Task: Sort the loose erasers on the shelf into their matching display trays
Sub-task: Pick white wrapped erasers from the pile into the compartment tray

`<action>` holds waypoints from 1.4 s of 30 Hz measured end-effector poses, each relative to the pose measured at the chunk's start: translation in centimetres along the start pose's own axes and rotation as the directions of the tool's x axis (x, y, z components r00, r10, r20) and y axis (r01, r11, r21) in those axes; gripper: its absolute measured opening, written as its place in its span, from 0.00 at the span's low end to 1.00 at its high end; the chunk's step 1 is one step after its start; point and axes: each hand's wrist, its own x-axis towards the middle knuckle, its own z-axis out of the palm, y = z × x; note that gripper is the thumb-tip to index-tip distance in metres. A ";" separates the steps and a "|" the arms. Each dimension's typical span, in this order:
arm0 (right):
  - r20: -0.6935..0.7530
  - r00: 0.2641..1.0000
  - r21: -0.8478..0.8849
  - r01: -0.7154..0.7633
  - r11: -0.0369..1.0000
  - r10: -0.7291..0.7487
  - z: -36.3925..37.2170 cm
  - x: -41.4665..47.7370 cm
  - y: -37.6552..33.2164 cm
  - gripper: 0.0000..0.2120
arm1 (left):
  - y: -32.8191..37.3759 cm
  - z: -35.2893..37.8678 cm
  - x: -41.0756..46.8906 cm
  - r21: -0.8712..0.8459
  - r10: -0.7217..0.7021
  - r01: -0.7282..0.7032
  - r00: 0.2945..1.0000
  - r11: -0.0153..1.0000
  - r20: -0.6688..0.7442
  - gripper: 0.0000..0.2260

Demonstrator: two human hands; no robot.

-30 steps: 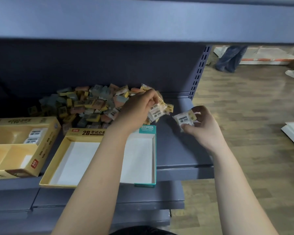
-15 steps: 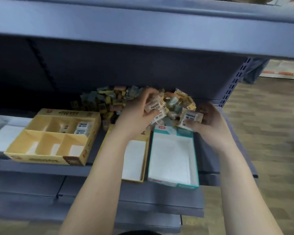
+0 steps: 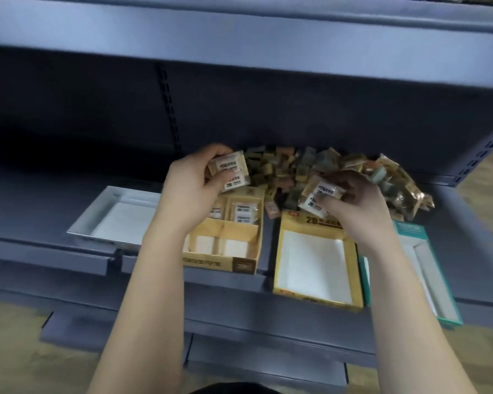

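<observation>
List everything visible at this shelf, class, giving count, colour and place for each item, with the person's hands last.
Loose erasers: many, mixed colours, heaped at shelf's back.
Divided tray: one, yellow, centre.
Stored erasers: a few, white, divided tray's back compartments.
White tray: one, white, far left.
Yellow tray: one, yellow with white floor, right of divided tray.
Teal tray: one, teal, far right.
Shelf: one, grey-blue, under everything.
Floor: wood-brown, right edge.
Left hand: one, grips left stack, white wrapped erasers, above divided tray.
Right hand: one, grips right stack, white wrapped erasers, above yellow tray's back edge.
</observation>
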 end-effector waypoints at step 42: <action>0.357 0.934 -0.579 0.207 0.789 0.017 15.3 -0.6 -7.4 0.10 | -9.4 -5.1 -1.2 -0.090 -0.038 0.038 0.999 0.995 0.001 0.14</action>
